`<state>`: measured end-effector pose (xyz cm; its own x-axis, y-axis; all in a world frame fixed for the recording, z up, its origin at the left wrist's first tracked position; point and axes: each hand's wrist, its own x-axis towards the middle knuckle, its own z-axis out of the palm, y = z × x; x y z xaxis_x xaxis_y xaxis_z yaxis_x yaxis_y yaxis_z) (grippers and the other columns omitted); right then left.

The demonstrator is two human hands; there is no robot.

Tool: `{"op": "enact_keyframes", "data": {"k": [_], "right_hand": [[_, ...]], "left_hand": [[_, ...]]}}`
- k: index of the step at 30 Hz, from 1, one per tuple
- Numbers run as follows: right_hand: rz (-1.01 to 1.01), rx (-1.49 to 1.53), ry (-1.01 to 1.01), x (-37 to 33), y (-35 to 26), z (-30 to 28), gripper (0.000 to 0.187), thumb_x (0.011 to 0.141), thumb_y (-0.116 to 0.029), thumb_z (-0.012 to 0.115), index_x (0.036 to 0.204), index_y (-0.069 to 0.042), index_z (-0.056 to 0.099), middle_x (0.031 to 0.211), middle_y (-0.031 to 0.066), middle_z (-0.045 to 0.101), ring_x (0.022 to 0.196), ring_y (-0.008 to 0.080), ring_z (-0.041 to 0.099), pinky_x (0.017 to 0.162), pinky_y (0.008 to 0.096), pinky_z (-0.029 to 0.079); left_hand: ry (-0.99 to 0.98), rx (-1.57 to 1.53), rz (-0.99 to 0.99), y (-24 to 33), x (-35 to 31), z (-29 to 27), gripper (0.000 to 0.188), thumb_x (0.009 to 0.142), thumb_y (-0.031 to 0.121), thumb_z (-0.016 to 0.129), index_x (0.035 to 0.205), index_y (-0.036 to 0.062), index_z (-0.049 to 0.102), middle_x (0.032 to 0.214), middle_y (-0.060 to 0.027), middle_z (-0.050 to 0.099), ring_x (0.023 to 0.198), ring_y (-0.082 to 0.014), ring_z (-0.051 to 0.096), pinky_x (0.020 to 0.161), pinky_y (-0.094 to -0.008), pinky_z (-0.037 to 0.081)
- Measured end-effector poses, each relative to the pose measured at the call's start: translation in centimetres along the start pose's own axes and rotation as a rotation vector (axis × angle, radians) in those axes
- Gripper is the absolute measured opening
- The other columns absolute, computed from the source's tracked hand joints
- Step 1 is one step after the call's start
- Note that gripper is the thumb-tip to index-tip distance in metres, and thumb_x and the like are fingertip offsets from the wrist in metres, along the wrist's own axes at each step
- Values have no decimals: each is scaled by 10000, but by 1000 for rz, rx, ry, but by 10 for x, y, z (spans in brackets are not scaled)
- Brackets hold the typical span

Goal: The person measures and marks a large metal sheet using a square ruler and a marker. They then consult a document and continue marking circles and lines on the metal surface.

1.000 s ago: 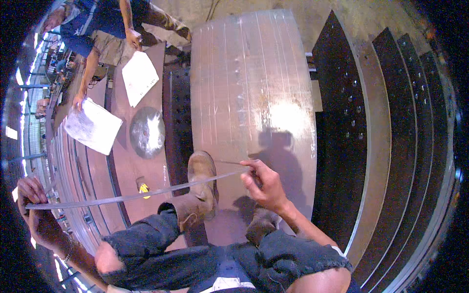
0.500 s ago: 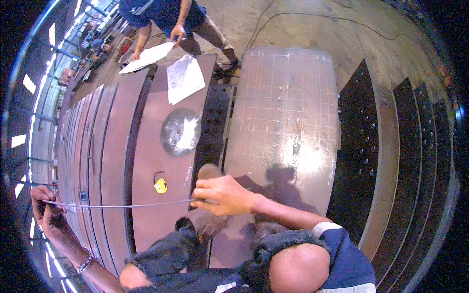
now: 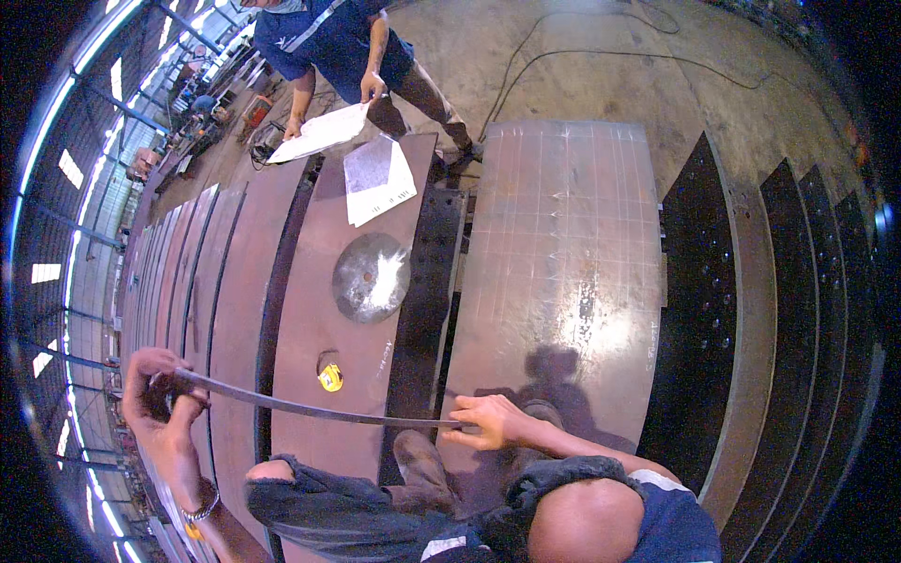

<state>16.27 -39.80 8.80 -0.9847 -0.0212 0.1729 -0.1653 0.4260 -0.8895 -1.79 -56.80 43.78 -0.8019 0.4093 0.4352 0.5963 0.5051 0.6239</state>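
A long thin grey strip (image 3: 314, 409), slightly bowed, stretches across in front of me above the steel plates. Its left end sits between the curled fingers and thumb of my left hand (image 3: 167, 402), raised at the far left with a bracelet on the wrist. My right hand (image 3: 490, 421) pinches the other end near my boots, over the near part of the plates. Just beyond the strip, a yellow tape measure (image 3: 330, 377) lies on a reddish-brown steel plate (image 3: 310, 324). Farther along that plate rests a round metal disc (image 3: 372, 279) with a small centre hole.
Paper sheets (image 3: 378, 178) lie beyond the disc. A co-worker (image 3: 338, 47) stands there holding more papers (image 3: 319, 133). To the right is a wide plate (image 3: 563, 235) with chalk grid lines, then dark plates with drilled holes (image 3: 699, 272). A cable (image 3: 601, 54) crosses the floor.
My left hand has moved right and come higher with its strip end; my right hand has shifted right and slightly nearer. The strip now shows its broader face. The whole view has shifted.
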Motion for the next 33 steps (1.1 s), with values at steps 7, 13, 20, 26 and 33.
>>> {"op": "enact_keyframes", "data": {"k": [7, 13, 20, 26, 33], "right_hand": [[35, -83, 72, 2, 25, 42, 314, 864, -360, 713, 929, -55, 680, 850, 147, 581, 761, 383, 623, 638, 473, 506], [318, -100, 198, -10, 46, 54, 293, 847, -344, 747, 882, -60, 684, 873, 153, 606, 790, 367, 631, 676, 449, 512], [274, -124, 204, 6, 44, 68, 274, 838, -318, 761, 823, -60, 667, 806, 107, 606, 703, 297, 614, 612, 393, 481], [181, -123, 257, 4, 49, 76, 264, 842, -302, 755, 824, -53, 668, 772, 115, 594, 674, 308, 599, 611, 385, 467], [278, -157, 222, 1, 52, 70, 298, 828, -326, 772, 821, -48, 666, 744, 115, 586, 641, 290, 590, 587, 380, 462]], "left_hand": [[-100, 9, -60, -81, 16, -14, 260, 702, -76, 582, 933, 42, 568, 850, -23, 596, 810, -102, 599, 684, -249, 501], [-230, -84, -112, -117, 8, 11, 187, 689, -50, 623, 863, 16, 605, 798, -51, 644, 686, -111, 617, 642, -262, 495], [-328, -88, -131, -143, 6, -15, 224, 670, -75, 627, 872, 13, 590, 839, -37, 646, 800, -115, 640, 715, -270, 521], [-297, -110, -70, -142, -2, -22, 148, 689, -20, 634, 834, 5, 617, 774, -56, 629, 694, -129, 612, 651, -265, 485], [-297, -116, -66, -143, 10, -9, 159, 694, -10, 645, 849, -4, 616, 768, -71, 640, 730, -141, 627, 692, -280, 503]]}}
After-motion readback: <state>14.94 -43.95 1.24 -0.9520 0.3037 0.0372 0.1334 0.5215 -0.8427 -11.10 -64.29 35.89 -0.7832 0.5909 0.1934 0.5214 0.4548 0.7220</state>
